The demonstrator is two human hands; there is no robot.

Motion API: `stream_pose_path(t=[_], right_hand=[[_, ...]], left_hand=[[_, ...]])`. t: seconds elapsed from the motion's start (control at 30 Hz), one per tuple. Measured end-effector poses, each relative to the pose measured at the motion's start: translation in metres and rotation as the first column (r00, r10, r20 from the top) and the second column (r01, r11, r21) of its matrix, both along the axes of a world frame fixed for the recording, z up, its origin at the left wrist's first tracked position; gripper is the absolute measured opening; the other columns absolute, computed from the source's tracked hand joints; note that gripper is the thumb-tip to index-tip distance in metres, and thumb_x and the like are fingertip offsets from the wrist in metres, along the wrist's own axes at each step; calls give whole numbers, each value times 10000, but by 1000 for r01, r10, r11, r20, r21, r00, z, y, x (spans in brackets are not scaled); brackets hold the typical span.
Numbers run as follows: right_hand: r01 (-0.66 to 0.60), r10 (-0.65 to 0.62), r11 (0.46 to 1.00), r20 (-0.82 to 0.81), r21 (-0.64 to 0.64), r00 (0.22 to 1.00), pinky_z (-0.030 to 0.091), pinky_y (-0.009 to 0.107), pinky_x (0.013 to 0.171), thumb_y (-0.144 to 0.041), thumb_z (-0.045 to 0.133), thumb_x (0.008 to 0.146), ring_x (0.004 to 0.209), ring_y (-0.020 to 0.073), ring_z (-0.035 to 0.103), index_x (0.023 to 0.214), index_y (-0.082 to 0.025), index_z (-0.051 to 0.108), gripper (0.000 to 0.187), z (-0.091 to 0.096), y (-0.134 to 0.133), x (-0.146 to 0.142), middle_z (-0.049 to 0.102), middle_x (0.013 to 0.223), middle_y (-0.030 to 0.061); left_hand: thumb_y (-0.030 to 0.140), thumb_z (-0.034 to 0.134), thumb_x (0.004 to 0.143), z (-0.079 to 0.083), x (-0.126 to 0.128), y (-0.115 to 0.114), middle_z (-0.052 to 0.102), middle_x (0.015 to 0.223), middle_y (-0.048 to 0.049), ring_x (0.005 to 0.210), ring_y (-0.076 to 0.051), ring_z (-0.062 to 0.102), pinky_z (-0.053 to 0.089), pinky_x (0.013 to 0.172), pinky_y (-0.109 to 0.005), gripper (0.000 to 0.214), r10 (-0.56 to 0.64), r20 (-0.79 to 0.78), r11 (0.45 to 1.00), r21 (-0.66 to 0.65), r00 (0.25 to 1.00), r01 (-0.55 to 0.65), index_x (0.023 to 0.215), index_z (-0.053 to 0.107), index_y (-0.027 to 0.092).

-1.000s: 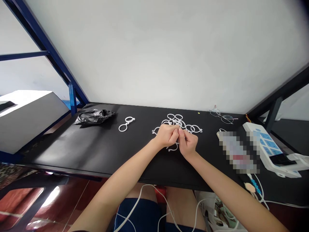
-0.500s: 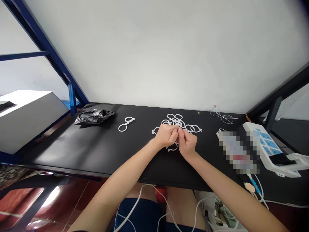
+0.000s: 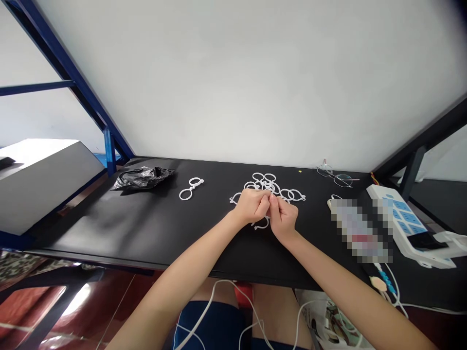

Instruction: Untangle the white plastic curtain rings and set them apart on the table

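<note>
My left hand (image 3: 251,203) and my right hand (image 3: 283,216) are closed, their thumbs and fingers meeting over the black tabletop. Whatever they pinch is hidden behind the fingers. A pile of white rings with small clasps (image 3: 266,181) lies just beyond my knuckles, partly covered by them. Below the gap between my hands, part of another white ring (image 3: 261,224) shows; whether it is held or lying on the table I cannot tell. To the left, apart from the pile, two joined white rings (image 3: 186,194) lie on the tabletop.
A crumpled black plastic bag (image 3: 140,178) sits at the back left of the black table (image 3: 146,228). Eyeglasses (image 3: 343,180), a blurred phone (image 3: 357,231) and a white power strip (image 3: 406,223) are on the right. White cables (image 3: 215,291) hang near my lap.
</note>
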State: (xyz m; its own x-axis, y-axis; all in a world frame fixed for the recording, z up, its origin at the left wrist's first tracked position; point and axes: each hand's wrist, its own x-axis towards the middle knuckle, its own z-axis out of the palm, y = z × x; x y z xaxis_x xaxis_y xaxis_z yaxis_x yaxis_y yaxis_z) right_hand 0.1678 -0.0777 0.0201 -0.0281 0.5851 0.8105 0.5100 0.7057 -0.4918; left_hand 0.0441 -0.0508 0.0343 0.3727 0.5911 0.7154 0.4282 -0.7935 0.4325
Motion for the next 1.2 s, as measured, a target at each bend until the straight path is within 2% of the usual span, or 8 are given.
stream_pose_path(t=[0.47, 0.93, 1.2], right_hand=[[1, -1, 1000, -10, -20, 1000, 313, 225, 417, -257, 420, 959, 383, 67, 409, 544, -185, 440, 422, 5, -3, -1, 477, 440, -34], [-22, 20, 999, -45, -39, 999, 300, 219, 423, -202, 433, 949, 383, 58, 385, 538, -181, 415, 412, 4, -4, -2, 430, 434, -47], [-15, 12, 998, -52, -57, 999, 291, 228, 425, -261, 415, 962, 392, 61, 368, 534, -184, 402, 435, 2, -4, -2, 414, 436, -44]], left_hand=[[230, 247, 879, 2, -1, -1, 502, 486, -8, 470, -113, 473, 417, 540, -239, 350, -22, -32, 997, -70, 999, 20, 549, 356, 201], [234, 275, 862, 3, 1, -2, 450, 471, 8, 448, -108, 400, 330, 500, -249, 315, -30, 38, 997, -64, 999, 33, 550, 305, 203], [235, 262, 866, 1, 1, -2, 448, 482, 9, 453, -104, 394, 330, 505, -248, 311, -12, 14, 998, -62, 1000, 13, 559, 293, 203]])
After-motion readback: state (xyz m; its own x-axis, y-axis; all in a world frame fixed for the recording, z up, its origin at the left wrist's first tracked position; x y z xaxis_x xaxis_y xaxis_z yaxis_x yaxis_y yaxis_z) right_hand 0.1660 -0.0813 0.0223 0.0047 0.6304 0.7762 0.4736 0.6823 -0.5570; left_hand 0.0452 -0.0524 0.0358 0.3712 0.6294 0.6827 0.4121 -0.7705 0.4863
